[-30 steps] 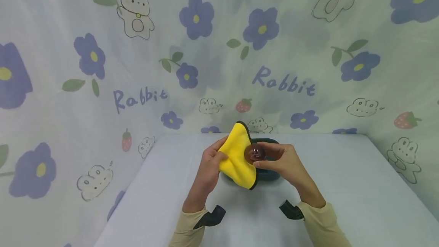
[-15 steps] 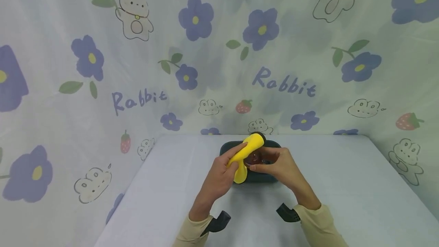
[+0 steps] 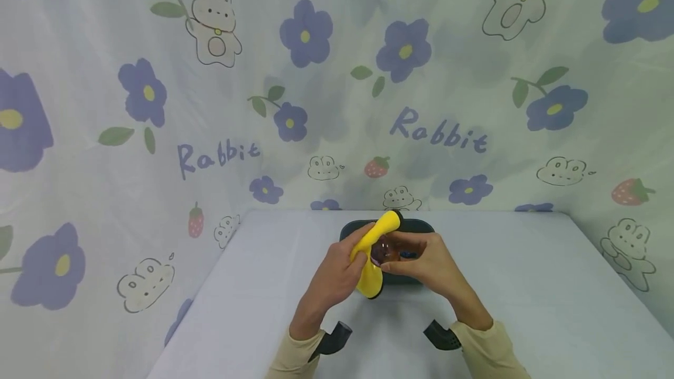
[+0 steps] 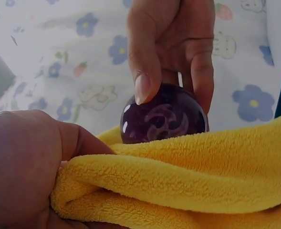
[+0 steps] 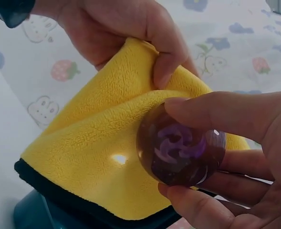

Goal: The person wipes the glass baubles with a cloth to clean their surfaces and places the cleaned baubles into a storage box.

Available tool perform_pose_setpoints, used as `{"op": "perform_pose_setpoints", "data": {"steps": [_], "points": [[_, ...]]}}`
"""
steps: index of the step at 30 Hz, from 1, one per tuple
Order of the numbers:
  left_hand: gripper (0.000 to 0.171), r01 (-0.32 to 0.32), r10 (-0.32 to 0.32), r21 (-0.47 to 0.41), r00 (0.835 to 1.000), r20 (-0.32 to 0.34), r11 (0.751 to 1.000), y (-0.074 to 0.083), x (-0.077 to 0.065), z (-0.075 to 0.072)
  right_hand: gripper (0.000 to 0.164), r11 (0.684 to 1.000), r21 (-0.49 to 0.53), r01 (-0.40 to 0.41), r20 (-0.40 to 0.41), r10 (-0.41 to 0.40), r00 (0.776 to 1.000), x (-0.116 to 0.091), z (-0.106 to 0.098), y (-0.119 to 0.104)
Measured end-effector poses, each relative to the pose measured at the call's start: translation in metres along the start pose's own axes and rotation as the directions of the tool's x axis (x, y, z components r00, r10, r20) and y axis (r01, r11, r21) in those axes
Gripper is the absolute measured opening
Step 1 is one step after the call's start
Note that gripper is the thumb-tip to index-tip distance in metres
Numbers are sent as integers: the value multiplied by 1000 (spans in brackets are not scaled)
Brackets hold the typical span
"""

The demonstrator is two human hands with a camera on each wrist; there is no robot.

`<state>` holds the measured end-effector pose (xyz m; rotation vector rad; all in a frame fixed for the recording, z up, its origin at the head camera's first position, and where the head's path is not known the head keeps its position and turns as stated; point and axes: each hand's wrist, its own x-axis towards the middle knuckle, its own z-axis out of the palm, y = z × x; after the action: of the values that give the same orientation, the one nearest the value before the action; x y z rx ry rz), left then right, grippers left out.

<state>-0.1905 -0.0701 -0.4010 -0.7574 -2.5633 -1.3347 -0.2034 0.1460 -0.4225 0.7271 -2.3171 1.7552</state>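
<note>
My left hand [image 3: 337, 268] pinches a yellow plush cloth [image 5: 102, 138] with a dark edging, folded between thumb and fingers. The cloth drapes down on both sides of that grip. In my right hand [image 3: 429, 256] is a round, glossy, dark purple glass ball [image 5: 181, 143] with a lighter swirl emblem inside, held between thumb and fingertips. The ball sits right against the cloth; in the left wrist view the cloth hides its lower part. Both hands are raised above a dark green tray [image 3: 416, 225], which the hands and cloth partly cover in the head view.
The tray stands on a white table [image 3: 253, 297] near its back edge. Behind and to the sides hangs a pale curtain [image 3: 337, 104] printed with flowers and rabbits. A black camera mount [image 3: 334, 338] juts from the left sleeve, and another mount [image 3: 442, 335] from the right.
The cloth, spread wide a second ago, is now folded and turned more edge-on around the ball. My left hand has moved right and rotated; both hands sit slightly lower.
</note>
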Motion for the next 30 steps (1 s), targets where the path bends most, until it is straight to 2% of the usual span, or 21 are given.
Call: {"op": "perform_pose_setpoints", "data": {"steps": [6, 10, 14, 21, 24, 30], "points": [[56, 41, -41, 22, 999, 11, 999, 2, -1, 0, 50, 1000, 6, 5, -25, -5, 1000, 0, 0, -1], [54, 48, -47, 56, 999, -9, 997, 5, -2, -1, 50, 1000, 10, -1, -35, 2, 999, 0, 1, -1], [52, 33, -30, 129, 999, -26, 991, 7, -6, -4, 53, 1000, 19, -10, -41, 10, 999, 1, 2, 1], [58, -16, 13, 228, 1000, 14, 973, 6, -8, -8, 60, 999, 43, 18, -72, -15, 997, -1, 1, 0], [60, -7, 1, 211, 999, 32, 978, 5, -7, -8, 58, 998, 48, 27, -87, -22, 996, -1, 1, -1], [63, 9, -16, 117, 998, 55, 993, 3, -6, -10, 53, 998, 44, 40, -145, -33, 989, 0, 2, 0]]}}
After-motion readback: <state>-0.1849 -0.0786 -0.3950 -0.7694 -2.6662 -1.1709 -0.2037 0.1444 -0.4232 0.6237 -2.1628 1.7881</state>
